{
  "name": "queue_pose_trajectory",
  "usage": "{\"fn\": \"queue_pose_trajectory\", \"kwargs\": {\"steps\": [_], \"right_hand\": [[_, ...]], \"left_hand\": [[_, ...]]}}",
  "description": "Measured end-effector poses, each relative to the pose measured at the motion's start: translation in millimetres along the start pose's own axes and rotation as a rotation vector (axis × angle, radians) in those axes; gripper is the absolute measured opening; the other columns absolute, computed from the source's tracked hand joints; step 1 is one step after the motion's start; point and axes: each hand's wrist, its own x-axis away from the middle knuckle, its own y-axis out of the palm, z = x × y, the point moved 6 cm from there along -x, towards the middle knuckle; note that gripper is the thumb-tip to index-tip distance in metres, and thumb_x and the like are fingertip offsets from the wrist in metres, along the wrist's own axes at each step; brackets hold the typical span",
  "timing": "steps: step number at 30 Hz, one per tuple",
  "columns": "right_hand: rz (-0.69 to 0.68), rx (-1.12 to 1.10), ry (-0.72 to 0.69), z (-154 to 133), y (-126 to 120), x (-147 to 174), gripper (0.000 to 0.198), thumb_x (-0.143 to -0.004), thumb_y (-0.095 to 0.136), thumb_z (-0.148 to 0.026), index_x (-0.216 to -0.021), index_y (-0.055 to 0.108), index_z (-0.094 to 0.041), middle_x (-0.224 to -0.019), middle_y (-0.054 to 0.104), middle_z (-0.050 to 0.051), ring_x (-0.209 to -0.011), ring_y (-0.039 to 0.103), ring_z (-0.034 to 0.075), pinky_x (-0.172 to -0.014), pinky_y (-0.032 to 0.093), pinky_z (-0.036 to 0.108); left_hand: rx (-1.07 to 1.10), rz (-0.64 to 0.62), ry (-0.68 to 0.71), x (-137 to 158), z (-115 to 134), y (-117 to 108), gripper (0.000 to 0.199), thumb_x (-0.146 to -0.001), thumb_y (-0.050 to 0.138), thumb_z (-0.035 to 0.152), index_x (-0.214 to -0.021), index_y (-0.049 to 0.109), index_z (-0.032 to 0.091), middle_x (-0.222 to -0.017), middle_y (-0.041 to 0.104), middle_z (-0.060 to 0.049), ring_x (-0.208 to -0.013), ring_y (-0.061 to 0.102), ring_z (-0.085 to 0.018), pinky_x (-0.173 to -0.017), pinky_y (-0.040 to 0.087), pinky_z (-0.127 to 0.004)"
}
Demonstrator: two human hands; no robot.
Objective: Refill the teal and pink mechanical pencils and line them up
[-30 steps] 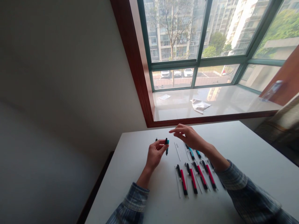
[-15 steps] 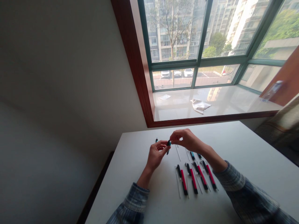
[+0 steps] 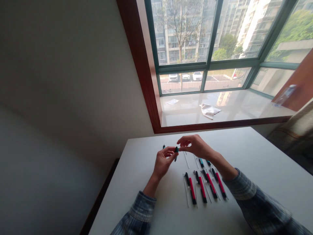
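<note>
Above the white table (image 3: 141, 153), my left hand (image 3: 162, 162) pinches a short dark pen part with a teal patch (image 3: 176, 150) between thumb and fingertips, tilted slightly. My right hand (image 3: 195, 146) is just to its right, thumb tip close to the pen part's upper end and index finger lifted away; contact there cannot be told. Below the right hand lie teal-and-black pen barrels (image 3: 201, 162), partly covered by the hand, and thin white refills (image 3: 186, 160). Nearer me is a row of pink-and-black pen barrels (image 3: 192, 191) with black pen pieces (image 3: 187, 179) and refills beside them.
Another dark pen piece (image 3: 164, 146) lies behind my left hand. On the window sill (image 3: 186, 114) beyond the table are a crumpled white cloth (image 3: 209, 111) and a flat white paper (image 3: 172, 101). A grey wall (image 3: 73, 98) rises at left.
My right index finger has lifted off the pen part, opening a gap from the thumb. The left hand keeps its pinch, and the pen parts on the table lie unmoved.
</note>
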Motion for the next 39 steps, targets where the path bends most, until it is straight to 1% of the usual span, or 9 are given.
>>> {"fn": "queue_pose_trajectory", "kwargs": {"steps": [4, 9, 14, 17, 22, 26, 30, 35, 39], "right_hand": [[-0.002, 0.322, 0.217, 22, -2, 5, 0.03, -0.092, 0.07, -0.046, -0.08, 0.078, -0.019, -0.073, 0.074, 0.007, -0.064, 0.067, 0.018, -0.061, 0.049, 0.029], [-0.279, 0.639, 0.506, 45, 20, 20, 0.02, -0.083, 0.081, -0.037, -0.081, 0.078, -0.016, -0.082, 0.077, 0.015, -0.071, 0.073, 0.027, -0.059, 0.051, 0.031], [-0.311, 0.669, 0.511, 33, 38, 18, 0.007, -0.085, 0.075, -0.018, -0.09, 0.078, -0.013, -0.09, 0.077, 0.02, -0.08, 0.076, 0.03, -0.067, 0.056, 0.033], [-0.316, 0.671, 0.507, 28, 44, 16, 0.017, -0.088, 0.062, -0.004, -0.09, 0.077, -0.011, -0.089, 0.077, 0.021, -0.08, 0.077, 0.029, -0.067, 0.056, 0.033], [-0.306, 0.656, 0.488, 25, 46, 17, 0.015, -0.085, 0.063, -0.003, -0.085, 0.077, -0.009, -0.087, 0.077, 0.022, -0.081, 0.076, 0.031, -0.068, 0.056, 0.034], [-0.278, 0.578, 0.4, 23, 38, 14, 0.014, -0.087, 0.066, -0.01, -0.096, 0.076, -0.014, -0.089, 0.078, 0.015, -0.085, 0.075, 0.027, -0.073, 0.055, 0.031], [-0.104, 0.242, 0.274, 18, 17, 5, 0.022, -0.094, 0.062, -0.021, -0.113, 0.072, -0.019, -0.085, 0.077, 0.005, -0.075, 0.072, 0.018, -0.068, 0.053, 0.028], [0.151, -0.218, 0.156, 8, -8, -3, 0.025, -0.092, 0.066, -0.04, -0.104, 0.07, -0.019, -0.09, 0.076, 0.005, -0.079, 0.071, 0.018, -0.07, 0.058, 0.029], [0.198, -0.394, 0.116, -2, -8, -4, 0.027, -0.088, 0.07, -0.044, -0.094, 0.065, -0.019, -0.088, 0.075, 0.006, -0.082, 0.072, 0.019, -0.077, 0.06, 0.032]], "left_hand": [[0.028, 0.089, -0.018, -3, -4, -4, 0.034, -0.079, 0.081, 0.044, -0.1, 0.079, 0.018, -0.094, 0.077, -0.01, -0.086, 0.071, -0.025, -0.079, 0.059, -0.039], [0.044, 0.14, -0.023, -6, -1, -3, 0.031, -0.077, 0.083, 0.039, -0.098, 0.079, 0.017, -0.093, 0.075, -0.008, -0.084, 0.069, -0.022, -0.077, 0.059, -0.036], [0.035, 0.149, -0.018, -9, 6, -2, 0.03, -0.078, 0.081, 0.04, -0.098, 0.079, 0.017, -0.092, 0.075, -0.008, -0.085, 0.069, -0.023, -0.076, 0.059, -0.036], [0.03, 0.182, -0.012, -10, 6, -3, 0.031, -0.077, 0.081, 0.04, -0.098, 0.078, 0.017, -0.09, 0.075, -0.007, -0.082, 0.068, -0.022, -0.074, 0.058, -0.034], [0.013, 0.299, -0.005, -10, 2, -13, 0.035, -0.077, 0.081, 0.043, -0.1, 0.077, 0.018, -0.086, 0.076, -0.006, -0.075, 0.068, -0.019, -0.067, 0.056, -0.03], [0.019, 0.339, -0.006, -7, 0, -19, 0.036, -0.078, 0.08, 0.045, -0.102, 0.076, 0.017, -0.087, 0.076, -0.006, -0.076, 0.068, -0.02, -0.066, 0.055, -0.029], [0.047, 0.264, -0.025, -4, -4, -16, 0.035, -0.078, 0.08, 0.042, -0.103, 0.078, 0.018, -0.09, 0.076, -0.007, -0.079, 0.068, -0.02, -0.069, 0.056, -0.03], [0.033, 0.201, -0.043, -3, -12, -12, 0.033, -0.077, 0.081, 0.041, -0.1, 0.081, 0.019, -0.094, 0.078, -0.008, -0.082, 0.068, -0.021, -0.073, 0.056, -0.032], [0.029, 0.15, -0.037, -3, -10, -7, 0.032, -0.077, 0.081, 0.041, -0.101, 0.081, 0.019, -0.098, 0.079, -0.009, -0.084, 0.069, -0.022, -0.075, 0.056, -0.033]]}}
